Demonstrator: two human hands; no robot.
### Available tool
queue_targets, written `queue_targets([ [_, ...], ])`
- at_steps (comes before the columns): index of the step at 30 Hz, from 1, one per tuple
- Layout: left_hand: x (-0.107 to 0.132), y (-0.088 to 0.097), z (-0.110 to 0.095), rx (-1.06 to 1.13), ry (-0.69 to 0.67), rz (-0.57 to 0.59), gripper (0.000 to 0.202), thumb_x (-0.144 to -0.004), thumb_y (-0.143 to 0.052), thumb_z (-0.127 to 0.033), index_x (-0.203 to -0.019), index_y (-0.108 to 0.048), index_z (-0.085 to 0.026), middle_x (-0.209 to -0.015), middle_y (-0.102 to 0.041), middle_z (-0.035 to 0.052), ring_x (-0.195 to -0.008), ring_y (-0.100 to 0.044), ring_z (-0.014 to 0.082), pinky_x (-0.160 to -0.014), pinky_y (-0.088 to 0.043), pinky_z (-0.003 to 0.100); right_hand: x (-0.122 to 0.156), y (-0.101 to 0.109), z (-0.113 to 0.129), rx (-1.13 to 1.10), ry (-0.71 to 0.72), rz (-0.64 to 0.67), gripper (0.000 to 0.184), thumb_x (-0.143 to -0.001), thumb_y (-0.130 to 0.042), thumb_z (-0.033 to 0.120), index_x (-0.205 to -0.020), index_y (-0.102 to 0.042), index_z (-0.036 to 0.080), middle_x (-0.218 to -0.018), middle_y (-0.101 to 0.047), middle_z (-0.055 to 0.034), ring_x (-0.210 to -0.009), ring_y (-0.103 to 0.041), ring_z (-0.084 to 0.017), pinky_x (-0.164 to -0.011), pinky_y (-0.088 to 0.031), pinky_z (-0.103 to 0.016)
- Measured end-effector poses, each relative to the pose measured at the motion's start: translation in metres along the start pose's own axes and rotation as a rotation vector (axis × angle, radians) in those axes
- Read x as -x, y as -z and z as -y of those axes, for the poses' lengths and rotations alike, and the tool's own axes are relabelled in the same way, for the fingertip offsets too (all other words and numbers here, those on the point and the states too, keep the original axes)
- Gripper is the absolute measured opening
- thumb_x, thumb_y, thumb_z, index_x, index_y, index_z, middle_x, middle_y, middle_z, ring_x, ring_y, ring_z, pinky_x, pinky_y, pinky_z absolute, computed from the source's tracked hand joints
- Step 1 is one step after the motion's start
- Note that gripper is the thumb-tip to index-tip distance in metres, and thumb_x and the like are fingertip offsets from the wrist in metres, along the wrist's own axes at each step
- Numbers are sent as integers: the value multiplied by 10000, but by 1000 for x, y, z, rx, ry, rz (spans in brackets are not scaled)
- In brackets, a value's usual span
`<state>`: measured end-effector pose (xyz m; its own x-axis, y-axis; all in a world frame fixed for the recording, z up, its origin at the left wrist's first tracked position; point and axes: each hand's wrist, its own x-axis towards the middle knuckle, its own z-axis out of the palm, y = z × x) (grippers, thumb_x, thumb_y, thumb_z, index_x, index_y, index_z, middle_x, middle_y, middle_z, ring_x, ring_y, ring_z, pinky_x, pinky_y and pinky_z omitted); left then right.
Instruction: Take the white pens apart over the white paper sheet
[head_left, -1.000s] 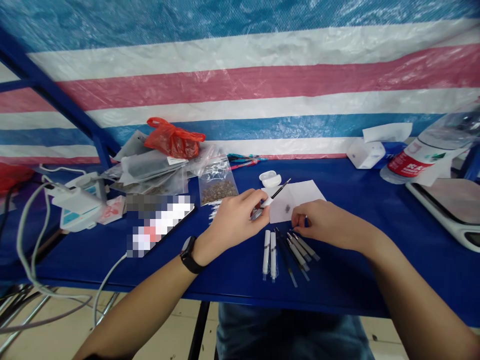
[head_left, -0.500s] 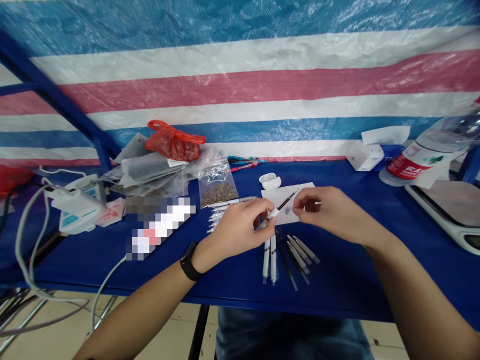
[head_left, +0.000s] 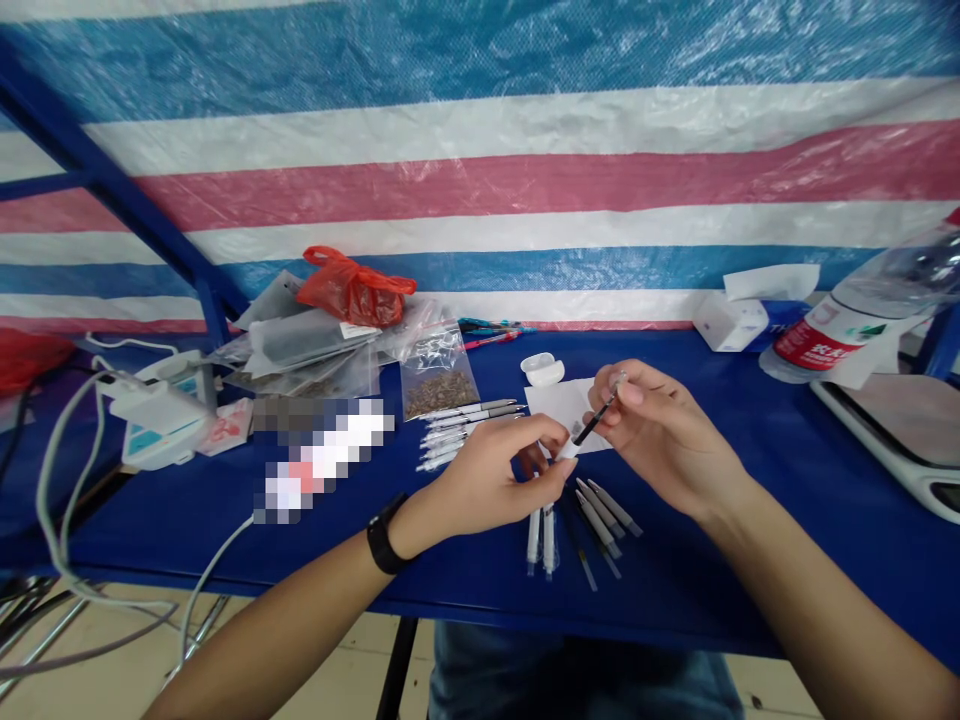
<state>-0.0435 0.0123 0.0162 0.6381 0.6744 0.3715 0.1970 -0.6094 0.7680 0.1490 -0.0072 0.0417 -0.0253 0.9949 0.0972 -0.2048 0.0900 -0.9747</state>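
Observation:
My left hand (head_left: pixel 517 465) is closed around a white pen barrel (head_left: pixel 568 450), from which a dark pen refill (head_left: pixel 592 425) sticks out up to the right. At the refill's upper end, my right hand (head_left: pixel 660 430) pinches a small clear or silvery piece (head_left: pixel 619 382), too small to name surely. Below the hands lie several white pen parts (head_left: pixel 600 515) with silver tips, two white barrels (head_left: pixel 541 540) and some thin dark refills (head_left: pixel 585 555). A white paper (head_left: pixel 544 400) lies behind the hands. Left of them is a row of white pens (head_left: pixel 450 435).
A white case (head_left: pixel 542 370) sits behind the paper. Bags of brownish bits (head_left: pixel 439 390), a red plastic bag (head_left: pixel 356 290) and a pixelated power strip stand left. On the right are a tissue box (head_left: pixel 731 322), a large bottle (head_left: pixel 817 335) and a scale (head_left: pixel 892 430).
My right hand has moved from over the paper to the refill's tip and now pinches there. My left hand has shifted slightly right and down with the pen barrel.

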Motion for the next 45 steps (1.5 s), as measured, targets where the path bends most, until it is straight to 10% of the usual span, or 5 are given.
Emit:
queue_targets([
  [31, -1, -1, 2, 91, -35, -46, 72, -920, -609, -232, -876, -572, -189, -752, -626, -14, -615, -618, 89, -618, -512, 188, 0, 4, -15, -157, 45, 85, 227, -730, -869, 407, -727, -712, 242, -636, -553, 52, -582, -488, -94, -580, -457, -243],
  [38, -2, 1, 5, 115, -12, -130, 81, -931, -595, -262, -902, -549, -202, -741, -648, -17, -594, -645, 104, -596, -515, 205, -10, 19, -13, 225, 157, 80, 157, -752, -821, 379, -806, -762, 244, -739, -699, 6, -626, -591, -129, -586, -483, -265],
  [45, -3, 1, 12, -31, 55, -239, 78, -932, -578, -276, -896, -554, -211, -734, -659, -15, -597, -642, 107, -549, -482, 189, -20, 42, -27, 1280, 326, 125, 233, -870, -605, 156, -1015, -782, 203, -976, -763, -76, -799, -717, -217, -728, -551, -341],
])
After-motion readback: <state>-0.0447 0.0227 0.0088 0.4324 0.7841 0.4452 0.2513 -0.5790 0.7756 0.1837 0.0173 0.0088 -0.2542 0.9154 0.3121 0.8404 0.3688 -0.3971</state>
